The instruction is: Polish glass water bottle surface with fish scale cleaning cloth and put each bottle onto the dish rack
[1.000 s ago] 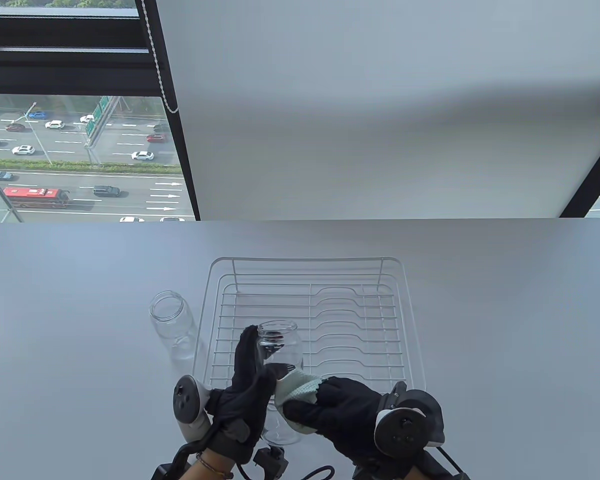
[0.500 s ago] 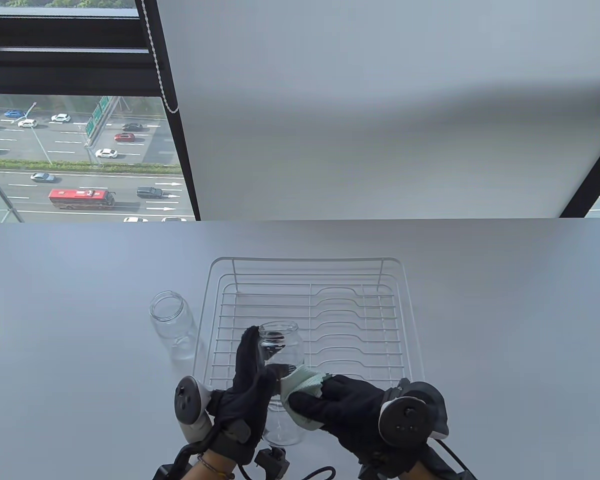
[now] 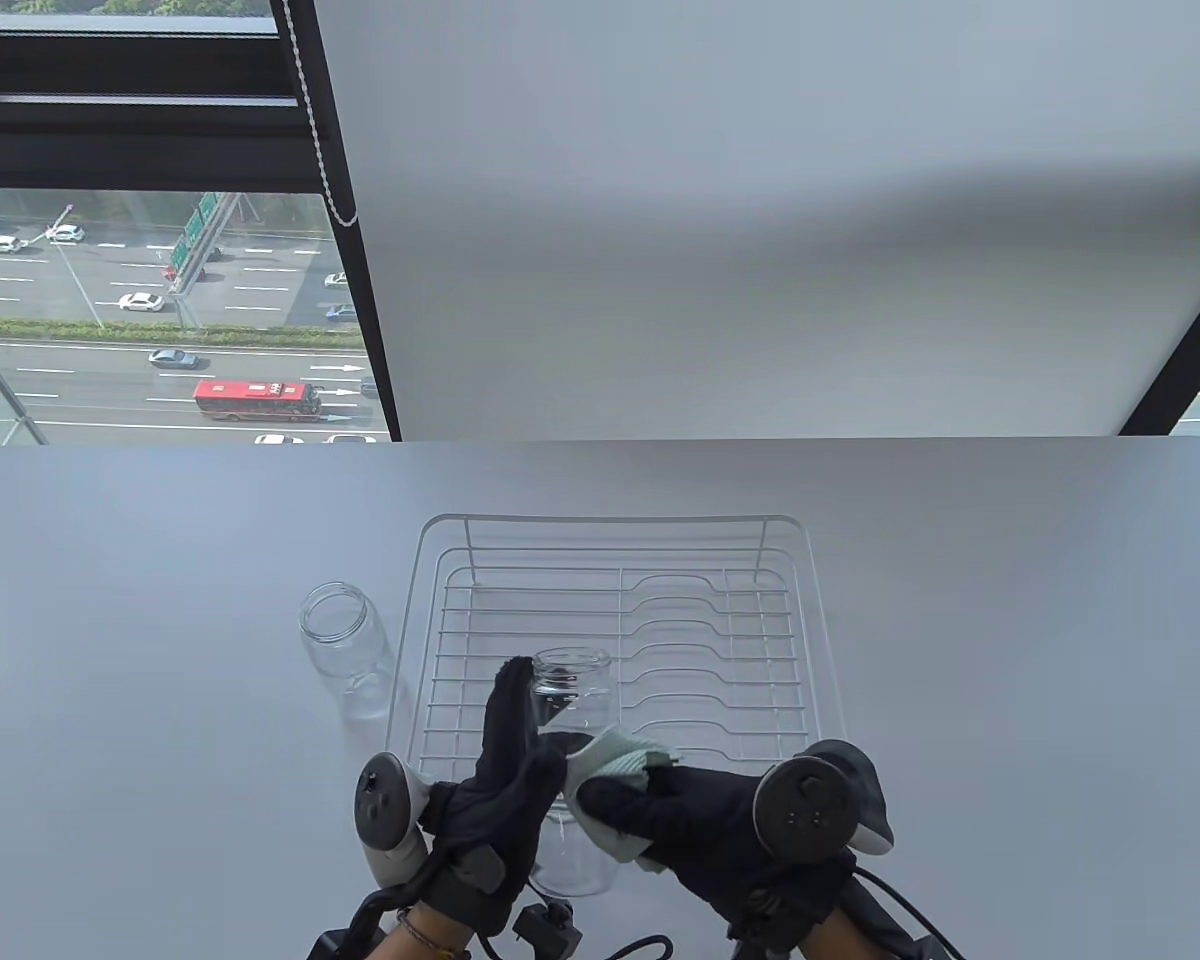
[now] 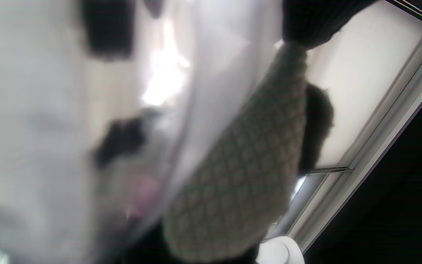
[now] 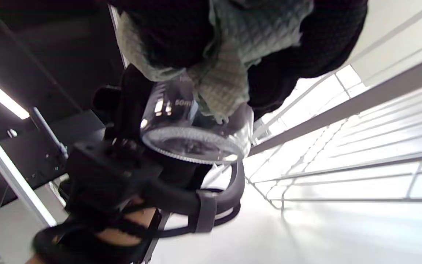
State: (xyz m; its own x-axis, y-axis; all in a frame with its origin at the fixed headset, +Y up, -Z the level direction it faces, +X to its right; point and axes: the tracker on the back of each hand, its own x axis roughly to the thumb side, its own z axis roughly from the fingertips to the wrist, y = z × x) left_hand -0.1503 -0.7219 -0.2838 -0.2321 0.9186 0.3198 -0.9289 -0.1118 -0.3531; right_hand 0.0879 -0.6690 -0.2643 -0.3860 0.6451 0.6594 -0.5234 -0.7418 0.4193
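Observation:
I hold a clear glass bottle (image 3: 572, 700) upright above the near edge of the white wire dish rack (image 3: 620, 640). My left hand (image 3: 505, 770) grips its left side, fingers reaching up toward the neck. My right hand (image 3: 680, 815) presses a pale green fish scale cloth (image 3: 610, 765) against the bottle's right side. In the right wrist view the cloth (image 5: 229, 66) wraps over the bottle (image 5: 192, 135), whose base faces the camera. The left wrist view is blurred; the cloth (image 4: 244, 168) shows through the glass. A second empty bottle (image 3: 345, 650) stands on the table left of the rack.
The grey table (image 3: 1010, 650) reaches back to a window and a lowered white blind (image 3: 760, 220). Cables trail from both gloves at the near edge.
The held bottle has shifted slightly right and tilted. My right hand with the cloth has slid up along its side and turned, the tracker now facing up.

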